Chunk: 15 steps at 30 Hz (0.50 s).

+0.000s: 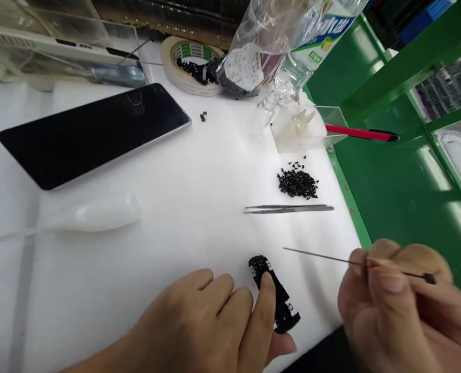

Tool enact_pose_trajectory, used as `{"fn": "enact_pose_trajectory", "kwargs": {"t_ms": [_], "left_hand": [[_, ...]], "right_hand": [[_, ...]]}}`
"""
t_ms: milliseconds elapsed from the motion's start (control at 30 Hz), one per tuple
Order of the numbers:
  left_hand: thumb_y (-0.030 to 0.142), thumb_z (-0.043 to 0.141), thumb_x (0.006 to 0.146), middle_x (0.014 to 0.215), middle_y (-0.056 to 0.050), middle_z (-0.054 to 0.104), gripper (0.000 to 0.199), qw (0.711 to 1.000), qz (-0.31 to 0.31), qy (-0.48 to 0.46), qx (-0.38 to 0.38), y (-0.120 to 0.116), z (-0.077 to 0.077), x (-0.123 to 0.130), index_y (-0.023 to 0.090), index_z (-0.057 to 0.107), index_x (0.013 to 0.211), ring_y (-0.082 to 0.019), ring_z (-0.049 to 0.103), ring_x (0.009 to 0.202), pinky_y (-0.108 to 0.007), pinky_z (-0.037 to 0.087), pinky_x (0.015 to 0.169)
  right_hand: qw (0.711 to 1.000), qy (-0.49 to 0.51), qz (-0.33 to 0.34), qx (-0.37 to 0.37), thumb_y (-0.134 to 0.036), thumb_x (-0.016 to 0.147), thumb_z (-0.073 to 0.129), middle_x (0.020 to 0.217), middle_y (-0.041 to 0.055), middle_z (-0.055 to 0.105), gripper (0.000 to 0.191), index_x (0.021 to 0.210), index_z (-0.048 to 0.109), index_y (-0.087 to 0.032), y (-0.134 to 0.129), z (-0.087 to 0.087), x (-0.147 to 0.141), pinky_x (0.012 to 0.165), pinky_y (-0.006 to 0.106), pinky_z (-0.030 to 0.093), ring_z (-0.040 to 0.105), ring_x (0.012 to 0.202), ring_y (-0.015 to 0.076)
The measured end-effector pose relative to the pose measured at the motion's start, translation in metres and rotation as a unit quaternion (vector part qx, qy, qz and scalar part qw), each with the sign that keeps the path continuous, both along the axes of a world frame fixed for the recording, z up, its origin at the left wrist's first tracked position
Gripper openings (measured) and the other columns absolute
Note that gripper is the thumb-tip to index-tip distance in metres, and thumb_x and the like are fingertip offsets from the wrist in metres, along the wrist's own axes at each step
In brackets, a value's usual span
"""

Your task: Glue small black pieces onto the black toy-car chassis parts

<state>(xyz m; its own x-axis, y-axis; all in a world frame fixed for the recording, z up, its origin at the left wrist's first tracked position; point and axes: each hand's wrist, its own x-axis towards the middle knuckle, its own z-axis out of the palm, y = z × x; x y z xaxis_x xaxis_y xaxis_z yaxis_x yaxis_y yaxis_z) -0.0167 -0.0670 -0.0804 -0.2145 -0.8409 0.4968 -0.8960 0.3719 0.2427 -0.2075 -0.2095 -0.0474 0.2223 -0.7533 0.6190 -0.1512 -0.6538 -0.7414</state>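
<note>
My left hand [215,321] holds a small black molded part [280,300] against the white work surface. Its index fingertip presses on the part's top face, and the thumb lies by the lower end; the other fingers are curled. The part is long and narrow, with notched edges and small metal loops. In my right hand [397,300], thumb and fingers pinch a thin metal needle-like rod [316,254] with a dark block at its rear end. The rod's tip points left, above and apart from the part. Metal tweezers [288,209] lie just beyond, near a pile of tiny black pieces [298,183].
A black-screened phone [94,134] and a white squeeze bottle [94,212] lie at left. Behind stand a tape roll [172,65], a plastic bag [246,62], a clear bottle [312,52] and a small clear box [292,134] with a red pen [362,133]. Green metal framing [393,171] borders the right.
</note>
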Motion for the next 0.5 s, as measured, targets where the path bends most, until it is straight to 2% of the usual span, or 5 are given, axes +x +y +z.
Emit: {"fn": "enact_pose_trajectory", "kwargs": {"t_ms": [67,133,367,500], "left_hand": [[0.035,0.059,0.115,0.067,0.002,0.06,0.036,1.0,0.003,0.003,0.004,-0.002,-0.001,-0.001,0.003,0.073,0.125,-0.018,0.052,0.049,-0.039,0.039,0.037],[0.036,0.059,0.114,0.066,0.003,0.058,0.037,1.0,0.007,0.012,-0.008,-0.003,-0.003,-0.002,0.003,0.072,0.125,-0.017,0.049,0.048,-0.04,0.036,0.036],[0.04,0.058,0.115,0.069,0.003,0.062,0.041,1.0,0.012,0.01,0.005,-0.001,-0.002,-0.001,0.003,0.072,0.128,-0.017,0.055,0.049,-0.041,0.039,0.039],[0.04,0.063,0.113,0.069,0.004,0.061,0.042,1.0,-0.01,0.006,0.02,0.0,-0.001,0.001,0.003,0.073,0.128,-0.017,0.056,0.049,-0.042,0.04,0.039]], "right_hand": [[1.0,-0.023,-0.002,0.017,0.002,0.083,0.079,0.076,0.0006,0.063,0.032,0.102,0.087,-0.021,0.011,-0.02,0.0,0.059,0.038,0.046,0.058,0.07,0.0169],[0.999,-0.017,0.01,0.05,0.006,0.082,0.077,0.08,0.0022,0.068,0.035,0.105,0.088,-0.019,0.014,-0.03,-0.002,0.06,0.039,0.047,0.058,0.071,0.0165],[0.994,0.011,0.065,0.084,0.008,0.082,0.079,0.08,0.003,0.073,0.04,0.109,0.086,-0.019,0.008,-0.029,-0.009,0.056,0.038,0.048,0.065,0.075,0.0211],[0.994,-0.007,0.087,0.06,0.011,0.082,0.078,0.082,0.0048,0.074,0.037,0.109,0.086,-0.014,0.006,-0.031,-0.004,0.053,0.036,0.044,0.06,0.069,0.0174]]}}
